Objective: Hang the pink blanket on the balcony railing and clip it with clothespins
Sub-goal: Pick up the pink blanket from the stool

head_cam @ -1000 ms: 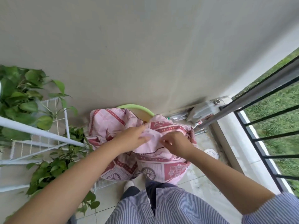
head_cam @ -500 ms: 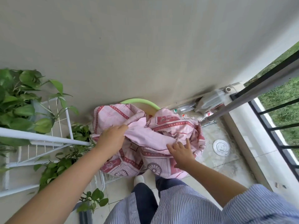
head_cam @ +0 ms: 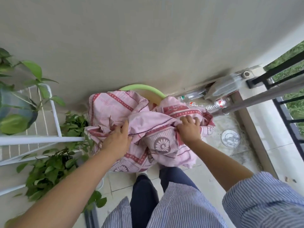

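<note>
The pink blanket (head_cam: 144, 129), patterned with red bands and flower wheels, lies bunched in a heap over a green-rimmed basket (head_cam: 143, 89) by the wall. My left hand (head_cam: 117, 139) grips a fold on the heap's left side. My right hand (head_cam: 189, 128) presses into the cloth on the right, fingers curled into it. The balcony railing (head_cam: 279, 91), a grey top bar with black bars, runs along the right. No clothespins are visible.
A white wire rack (head_cam: 54, 122) with green potted plants (head_cam: 49, 168) stands at the left. Empty plastic bottles (head_cam: 218, 92) lie by the wall near the railing's end. A round floor drain (head_cam: 230, 140) sits on the tiles to the right.
My hands have moved apart from the middle of the heap to its left and right sides. The right hand shifted from lying flat low down to gripping higher on the cloth.
</note>
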{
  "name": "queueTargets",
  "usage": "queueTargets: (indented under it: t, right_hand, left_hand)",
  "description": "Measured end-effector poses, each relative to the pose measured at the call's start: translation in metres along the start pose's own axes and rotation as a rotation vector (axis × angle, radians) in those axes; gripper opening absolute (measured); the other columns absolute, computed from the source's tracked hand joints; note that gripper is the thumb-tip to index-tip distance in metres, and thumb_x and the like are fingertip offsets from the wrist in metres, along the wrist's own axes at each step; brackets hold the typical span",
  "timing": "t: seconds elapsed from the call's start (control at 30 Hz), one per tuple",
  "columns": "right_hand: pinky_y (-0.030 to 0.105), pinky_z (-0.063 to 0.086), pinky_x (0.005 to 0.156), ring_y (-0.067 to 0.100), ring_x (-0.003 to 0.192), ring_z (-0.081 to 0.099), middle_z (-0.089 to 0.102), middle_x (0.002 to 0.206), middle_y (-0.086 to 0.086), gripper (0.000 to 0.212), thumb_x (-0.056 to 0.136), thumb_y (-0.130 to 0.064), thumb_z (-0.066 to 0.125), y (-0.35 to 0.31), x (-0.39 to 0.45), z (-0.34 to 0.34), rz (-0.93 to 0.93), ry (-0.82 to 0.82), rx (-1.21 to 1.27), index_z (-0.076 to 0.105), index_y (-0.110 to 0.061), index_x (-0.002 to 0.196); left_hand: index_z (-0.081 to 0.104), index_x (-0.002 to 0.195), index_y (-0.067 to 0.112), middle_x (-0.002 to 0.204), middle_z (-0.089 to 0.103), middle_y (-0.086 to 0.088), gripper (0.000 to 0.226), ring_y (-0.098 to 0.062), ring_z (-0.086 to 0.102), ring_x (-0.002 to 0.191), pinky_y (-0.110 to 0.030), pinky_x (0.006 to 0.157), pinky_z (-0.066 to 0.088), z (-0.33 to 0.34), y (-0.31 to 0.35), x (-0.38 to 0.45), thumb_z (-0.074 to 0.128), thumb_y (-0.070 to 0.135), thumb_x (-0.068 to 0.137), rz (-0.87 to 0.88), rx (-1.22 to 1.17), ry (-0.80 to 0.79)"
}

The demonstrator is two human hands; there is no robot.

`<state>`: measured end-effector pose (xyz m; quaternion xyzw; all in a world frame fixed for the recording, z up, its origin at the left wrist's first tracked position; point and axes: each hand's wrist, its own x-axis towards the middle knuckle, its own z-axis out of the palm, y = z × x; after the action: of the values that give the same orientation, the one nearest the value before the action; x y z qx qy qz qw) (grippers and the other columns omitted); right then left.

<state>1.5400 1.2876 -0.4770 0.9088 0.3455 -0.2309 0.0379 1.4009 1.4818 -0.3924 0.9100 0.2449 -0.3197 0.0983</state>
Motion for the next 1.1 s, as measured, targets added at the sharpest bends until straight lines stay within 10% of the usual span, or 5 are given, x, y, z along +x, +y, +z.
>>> queueTargets:
  t: [0.23,0.4,0.53,0.73,1.1]
  right_hand:
    - [0.055,-0.005,0.111,0.028,0.141,-0.002,0.008,0.153,0.011,0.089,0.079,-0.038,0.06,0.015,0.062,0.036,0.062,-0.203,-0.015,0.0,-0.02,0.142]
    - [0.052,0.006,0.112,0.022,0.123,0.041,0.065,0.112,0.001,0.029,0.08,-0.011,0.044,0.004,0.067,0.043,0.093,-0.161,0.024,0.064,-0.017,0.101]
    - [0.048,0.017,0.106,0.025,0.109,0.046,0.066,0.082,0.007,0.019,0.076,-0.011,0.049,-0.006,0.053,0.013,0.085,-0.027,0.147,0.065,-0.01,0.086]
    - [0.034,0.021,0.065,0.023,0.055,0.055,0.059,0.043,-0.003,0.002,0.045,-0.012,0.057,-0.019,-0.012,-0.075,-0.018,0.628,0.198,0.056,-0.014,0.046]
    - [0.034,0.034,0.07,0.018,0.072,0.052,0.068,0.055,-0.003,0.02,0.063,-0.016,0.049,-0.063,-0.137,-0.312,0.03,1.508,0.235,0.07,-0.015,0.063]
  left_hand:
    - [0.016,0.143,0.018,0.145,0.025,-0.019,0.057,-0.035,0.05,0.112,-0.042,0.084,0.046,0.021,0.011,0.028,0.04,0.016,0.091,0.064,0.11,-0.053]
    - [0.049,0.119,0.01,0.112,0.059,-0.013,0.028,-0.027,0.055,0.101,-0.037,0.085,0.047,0.027,0.002,0.04,0.042,0.014,0.092,-0.186,-0.613,-0.057]
    - [0.041,0.129,0.016,0.113,0.055,-0.001,0.04,-0.018,0.051,0.093,-0.03,0.07,0.042,0.0,0.005,0.039,0.048,0.009,0.09,-0.217,-0.971,0.167]
    - [0.047,0.128,0.008,0.119,0.051,0.0,0.041,-0.012,0.046,0.107,-0.024,0.089,0.036,-0.051,0.026,0.001,0.054,0.013,0.088,0.044,-1.003,0.487]
    - [0.069,0.094,-0.002,0.083,0.06,-0.02,0.036,-0.015,0.054,0.079,-0.02,0.075,0.044,-0.213,0.071,-0.12,0.052,0.024,0.078,0.806,-0.875,1.146]
